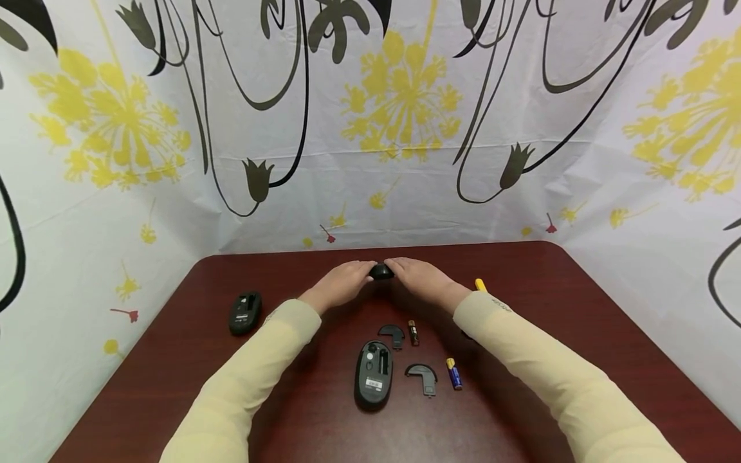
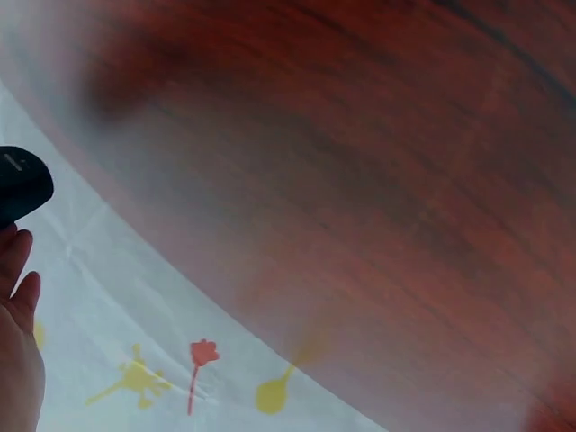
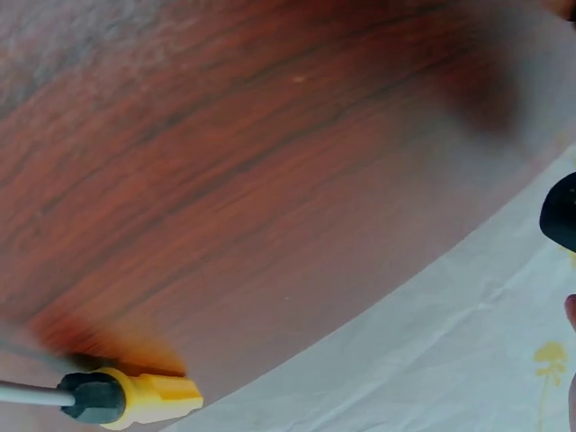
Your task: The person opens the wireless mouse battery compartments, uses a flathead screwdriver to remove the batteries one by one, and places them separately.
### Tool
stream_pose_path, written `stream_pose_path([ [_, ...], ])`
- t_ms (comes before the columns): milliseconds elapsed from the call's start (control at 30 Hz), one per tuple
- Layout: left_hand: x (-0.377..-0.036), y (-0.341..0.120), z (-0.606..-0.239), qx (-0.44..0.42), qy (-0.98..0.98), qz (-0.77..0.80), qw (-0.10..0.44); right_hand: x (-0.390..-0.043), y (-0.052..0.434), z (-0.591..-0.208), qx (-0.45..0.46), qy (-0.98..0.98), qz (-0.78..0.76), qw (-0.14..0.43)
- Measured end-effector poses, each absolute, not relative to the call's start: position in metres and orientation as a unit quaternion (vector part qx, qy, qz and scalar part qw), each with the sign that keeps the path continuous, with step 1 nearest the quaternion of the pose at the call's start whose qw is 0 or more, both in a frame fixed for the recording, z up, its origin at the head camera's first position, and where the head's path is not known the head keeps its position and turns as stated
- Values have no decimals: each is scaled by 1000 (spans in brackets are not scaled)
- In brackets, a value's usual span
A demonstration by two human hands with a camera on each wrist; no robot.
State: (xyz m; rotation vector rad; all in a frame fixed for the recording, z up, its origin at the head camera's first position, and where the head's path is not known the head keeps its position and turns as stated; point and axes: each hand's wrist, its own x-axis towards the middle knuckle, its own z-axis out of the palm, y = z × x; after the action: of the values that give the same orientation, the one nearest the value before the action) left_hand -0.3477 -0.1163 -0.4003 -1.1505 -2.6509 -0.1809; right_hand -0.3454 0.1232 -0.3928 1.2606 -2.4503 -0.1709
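Observation:
Near the far edge of the table, my left hand (image 1: pixel 346 281) and right hand (image 1: pixel 421 279) hold a black computer mouse (image 1: pixel 381 271) from either side. Its rounded dark end (image 2: pixel 25 184) shows at the left border of the left wrist view, with fingertips just under it. The right wrist view catches only a dark bit of the mouse (image 3: pixel 562 212) and a sliver of my right hand. Closer to me, an upturned mouse (image 1: pixel 373 375) lies with its battery slot uncovered. Beside it are two grey battery covers (image 1: pixel 423 378) and two batteries (image 1: pixel 454 374), one blue and yellow, one dark.
Another upturned dark mouse (image 1: pixel 246 313) lies on the left of the brown table (image 1: pixel 145 360). A screwdriver with a yellow and black handle (image 3: pixel 148 396) lies by my right forearm, partly hidden by the sleeve in the head view. Patterned white cloth (image 1: pixel 405 212) hangs behind the table.

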Motion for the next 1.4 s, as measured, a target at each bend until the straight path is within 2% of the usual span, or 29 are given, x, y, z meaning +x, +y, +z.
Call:
stream_pose_path([
  [167,-338,-119,-391,-374,-915,-130,80,-337,121,-384,436,-886,0,157],
  [433,-322,-122,-383,-370,-905,-204,44,-330,123,-378,470,-863,108,153],
  [633,-312,-120,-381,-361,-893,-267,39,-322,124,-370,452,-865,198,93],
  [933,-295,-117,-381,-332,-871,-362,11,-308,127,-365,414,-849,326,34],
  [1167,-284,-116,-378,-289,-852,-436,21,-293,126,-361,351,-840,413,-10],
  [1400,-274,-109,-376,-228,-817,-529,4,-287,125,-362,312,-797,511,-77],
])
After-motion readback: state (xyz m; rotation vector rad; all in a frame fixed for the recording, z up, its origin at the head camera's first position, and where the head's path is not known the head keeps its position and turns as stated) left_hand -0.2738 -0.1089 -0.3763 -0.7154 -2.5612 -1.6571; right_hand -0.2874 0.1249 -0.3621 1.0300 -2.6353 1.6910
